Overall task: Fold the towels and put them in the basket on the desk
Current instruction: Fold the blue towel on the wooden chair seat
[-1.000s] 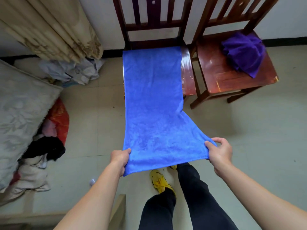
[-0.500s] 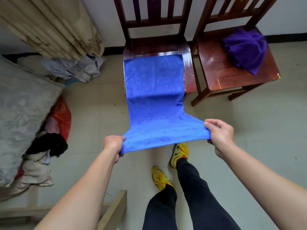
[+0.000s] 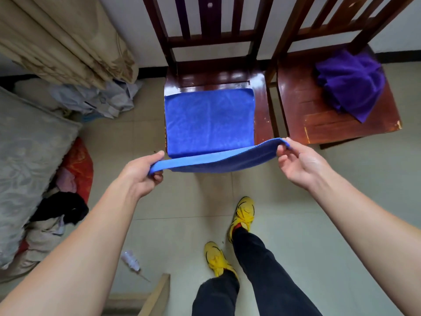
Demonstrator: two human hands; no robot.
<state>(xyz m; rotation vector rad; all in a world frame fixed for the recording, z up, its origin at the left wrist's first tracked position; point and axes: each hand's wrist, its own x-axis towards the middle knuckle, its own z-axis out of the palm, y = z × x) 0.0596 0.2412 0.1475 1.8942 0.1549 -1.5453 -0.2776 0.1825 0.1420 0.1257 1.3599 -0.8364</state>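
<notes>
1. Head view: blue towel point(image 3: 209, 119) lies flat on chair seat point(image 3: 262, 103). Its near end is lifted off the front edge and stretched betw. both hands.
2. Left hand point(image 3: 141, 176): thumb on top, fingers curled under, clamped on near-left corner. Right hand point(image 3: 300, 165): thumb + forefinger pinch near-right corner, other fingers loose, apart.
3. Purple towel point(image 3: 350, 87) sits crumpled on second chair point(image 3: 319, 124), not yet folded. Basket & desk not in view.
4. Risks: right pinch looks light, so corner may slip. Uneven pull could skew the fold. Dragging could slide the flat part off the seat.
</notes>
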